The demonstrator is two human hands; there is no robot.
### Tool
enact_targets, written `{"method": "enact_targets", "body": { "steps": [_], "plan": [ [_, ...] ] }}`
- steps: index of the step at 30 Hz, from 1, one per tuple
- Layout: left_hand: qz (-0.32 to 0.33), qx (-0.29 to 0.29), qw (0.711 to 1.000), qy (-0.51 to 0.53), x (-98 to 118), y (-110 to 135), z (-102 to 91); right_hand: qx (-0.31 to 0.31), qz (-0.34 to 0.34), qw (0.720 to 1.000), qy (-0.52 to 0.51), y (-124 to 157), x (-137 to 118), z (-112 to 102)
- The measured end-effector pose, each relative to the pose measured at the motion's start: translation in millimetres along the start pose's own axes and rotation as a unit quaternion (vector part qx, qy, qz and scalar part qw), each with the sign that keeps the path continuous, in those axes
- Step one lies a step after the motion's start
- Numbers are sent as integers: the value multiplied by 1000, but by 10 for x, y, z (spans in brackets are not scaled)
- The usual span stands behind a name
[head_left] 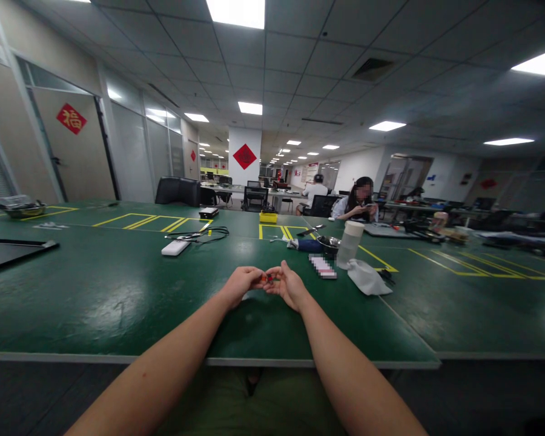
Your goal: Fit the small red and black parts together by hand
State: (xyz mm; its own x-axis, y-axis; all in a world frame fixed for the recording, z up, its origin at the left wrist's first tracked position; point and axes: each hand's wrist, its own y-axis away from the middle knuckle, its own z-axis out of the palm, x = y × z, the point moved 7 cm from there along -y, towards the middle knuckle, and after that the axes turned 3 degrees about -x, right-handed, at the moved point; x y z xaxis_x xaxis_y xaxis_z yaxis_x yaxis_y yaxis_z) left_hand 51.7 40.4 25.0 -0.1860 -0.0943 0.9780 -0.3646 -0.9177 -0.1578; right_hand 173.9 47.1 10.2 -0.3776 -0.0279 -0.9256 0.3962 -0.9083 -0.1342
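Note:
My left hand (244, 283) and my right hand (289, 287) meet over the green table, fingertips close together. Between them is a small red and orange object (269, 278), mostly covered by the fingers and too small to name. The left thumb and fingers pinch it from one side. On the other side, the curled fingers of my right hand hold it, with that thumb raised above. A phone with a blurred-out screen (322, 266) lies beyond my right hand. A white power bank (175, 247) is on the table beyond my left hand.
At the right stand a translucent bottle (349, 245), a white pouch (367, 277) and a metal bowl (329, 243). Black cables (204, 233) lie ahead, with a yellow box (268, 217) farther off. A black tray-like panel (13, 254) is at left. A person (356, 203) sits across the table.

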Motion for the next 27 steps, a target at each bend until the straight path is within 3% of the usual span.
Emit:
{"method": "enact_targets", "body": {
  "steps": [27],
  "plan": [
    [-2,-3,1000,-8,-16,-16,-15,0,1,1000,6,6,-13,15]
  ]
}}
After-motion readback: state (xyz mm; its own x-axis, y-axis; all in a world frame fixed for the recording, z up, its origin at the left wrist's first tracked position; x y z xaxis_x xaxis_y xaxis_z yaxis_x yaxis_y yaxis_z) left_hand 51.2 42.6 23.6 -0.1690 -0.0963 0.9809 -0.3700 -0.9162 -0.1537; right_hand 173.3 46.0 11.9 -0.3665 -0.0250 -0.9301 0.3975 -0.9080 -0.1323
